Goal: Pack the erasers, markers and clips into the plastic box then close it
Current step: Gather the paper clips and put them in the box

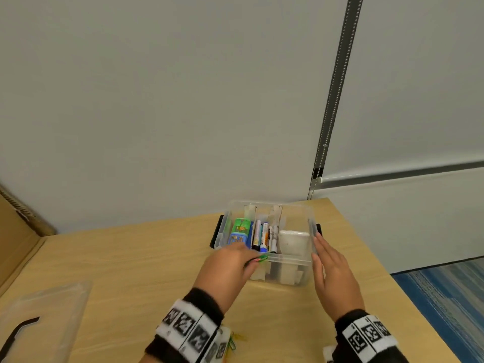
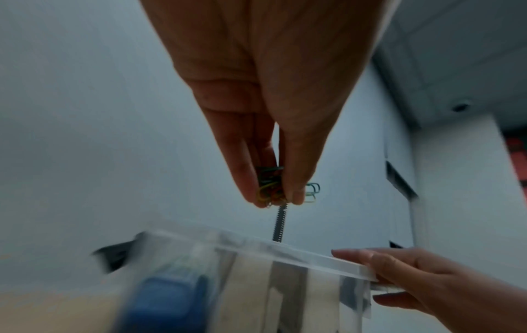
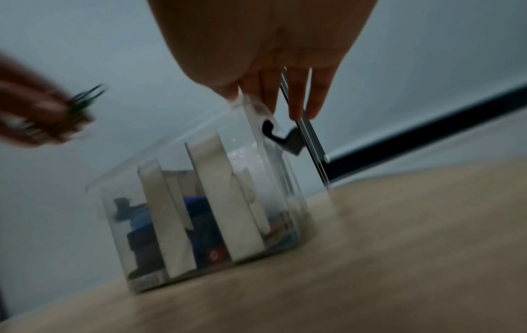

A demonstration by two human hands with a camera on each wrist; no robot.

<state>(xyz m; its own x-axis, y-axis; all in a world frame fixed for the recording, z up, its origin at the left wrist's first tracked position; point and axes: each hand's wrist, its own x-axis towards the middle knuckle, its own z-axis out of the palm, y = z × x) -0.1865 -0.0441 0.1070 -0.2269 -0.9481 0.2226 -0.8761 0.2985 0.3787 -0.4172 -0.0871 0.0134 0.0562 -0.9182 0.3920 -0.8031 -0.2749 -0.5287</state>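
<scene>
A clear plastic box (image 1: 288, 262) stands open on the wooden table, split by white dividers. Colourful erasers (image 1: 238, 231) fill its left section, several markers (image 1: 264, 235) the middle, a white eraser (image 1: 293, 242) the right. My left hand (image 1: 230, 265) pinches a bunch of coloured paper clips (image 2: 271, 189) just above the box's near rim (image 2: 285, 250). My right hand (image 1: 332, 268) lies flat against the box's right side (image 3: 268, 139), fingers straight, beside the black latch (image 3: 280, 135).
The clear lid (image 1: 42, 318) with a black latch lies at the table's near left. A cardboard box (image 1: 15, 237) stands at the far left. More clips (image 1: 233, 341) lie by my left wrist. The table's edge (image 1: 372, 255) drops to carpet on the right.
</scene>
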